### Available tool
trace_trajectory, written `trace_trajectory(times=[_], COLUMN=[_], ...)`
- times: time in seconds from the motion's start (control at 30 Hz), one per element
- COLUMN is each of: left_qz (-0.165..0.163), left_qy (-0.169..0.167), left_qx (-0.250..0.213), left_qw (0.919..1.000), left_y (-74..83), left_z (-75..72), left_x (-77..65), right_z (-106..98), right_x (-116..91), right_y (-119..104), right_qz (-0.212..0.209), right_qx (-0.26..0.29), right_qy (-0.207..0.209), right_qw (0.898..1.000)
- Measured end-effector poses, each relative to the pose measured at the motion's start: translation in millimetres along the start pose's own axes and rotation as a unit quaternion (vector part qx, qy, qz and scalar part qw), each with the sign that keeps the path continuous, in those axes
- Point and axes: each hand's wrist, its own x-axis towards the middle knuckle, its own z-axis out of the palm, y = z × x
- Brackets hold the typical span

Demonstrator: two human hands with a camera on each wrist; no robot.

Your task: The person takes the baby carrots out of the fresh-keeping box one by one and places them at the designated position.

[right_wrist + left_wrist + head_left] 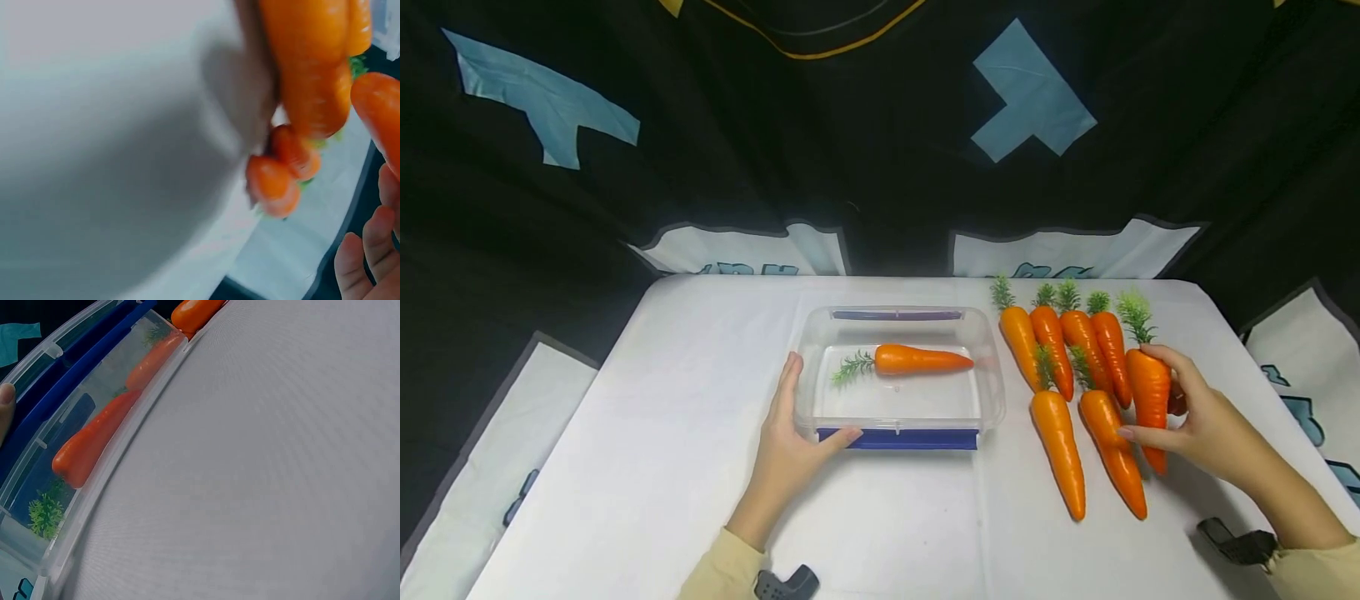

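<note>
A clear plastic box (898,422) with blue latches stands on the table, and one orange toy carrot (917,360) with a green top lies in it. My left hand (793,450) rests against the box's left front corner, fingers straight along the side and thumb on the front rim. In the left wrist view the thumb tip (6,400) shows by the blue latch (69,381). My right hand (1198,425) holds the rightmost carrot (1148,387), with curled fingers on its far side and the thumb across the near side. The right wrist view shows fingers (378,240) against this carrot (381,109).
Several more carrots lie right of the box: a back row (1018,337) and two in front, one carrot (1060,450) nearer the box and another carrot (1112,454) beside my right thumb. A dark curtain (880,150) hangs behind the white table (662,400).
</note>
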Motion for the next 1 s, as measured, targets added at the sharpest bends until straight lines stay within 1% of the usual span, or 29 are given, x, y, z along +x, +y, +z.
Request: trace_trajectory(times=[0.13, 0.2, 0.4, 0.57, 0.77, 1.0], left_qz=[0.003, 0.003, 0.002, 0.002, 0.006, 0.001], left_qy=[0.002, 0.003, 0.003, 0.003, 0.004, 0.002], left_qx=[0.001, 0.001, 0.0, 0.002, 0.003, 0.004], left_qw=[1.0, 1.0, 1.0, 1.0, 1.0, 1.0], left_y=[-0.4, -0.2, -1.2, -2.6, -3.1, -2.3], left_z=[0.1, 0.0, 0.2, 0.9, 0.6, 0.6], left_x=[0.2, -0.1, -0.3, 0.0, 0.1, -0.1], right_z=[2.8, 5.2, 11.9, 15.1, 17.2, 18.3], right_x=[-5.3, -6.9, -9.2, -9.9, -8.2, -7.0], right_y=[10.6, 15.3, 24.4, 26.8, 28.4, 29.6], right_qz=[0.036, 0.046, 0.038, 0.036, 0.023, 0.034], right_qx=[-0.003, -0.003, -0.003, -0.008, -0.011, -0.028], right_qy=[-0.032, -0.045, -0.064, -0.076, -0.086, -0.108], right_qw=[0.999, 0.998, 0.997, 0.996, 0.996, 0.993])
